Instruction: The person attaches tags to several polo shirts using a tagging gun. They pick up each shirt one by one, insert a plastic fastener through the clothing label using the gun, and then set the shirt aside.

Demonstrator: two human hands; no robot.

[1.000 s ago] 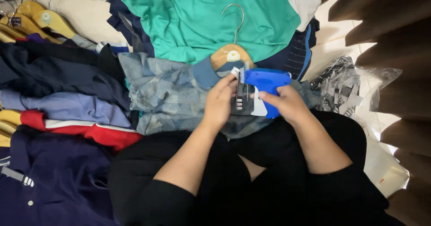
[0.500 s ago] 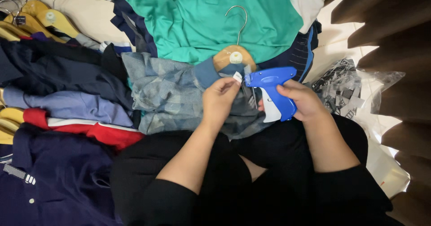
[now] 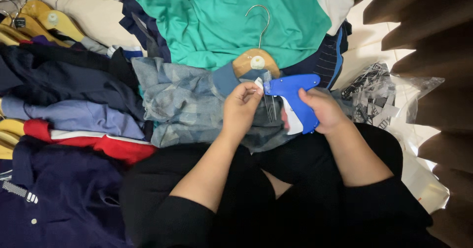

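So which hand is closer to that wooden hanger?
Left. The left hand pinches a small white tag just below the wooden hanger; the right hand grips the blue tagging gun lower right.

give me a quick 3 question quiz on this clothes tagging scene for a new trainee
1. True or false: the right hand holds the blue tagging gun by its grip.
2. What does the left hand pinch at the gun's tip?
A. a small white tag
B. a pair of scissors
C. a coin
3. Fill in: the grey-blue patterned shirt on the lap hangs on a ______ hanger with a metal hook.

Key
1. True
2. A
3. wooden
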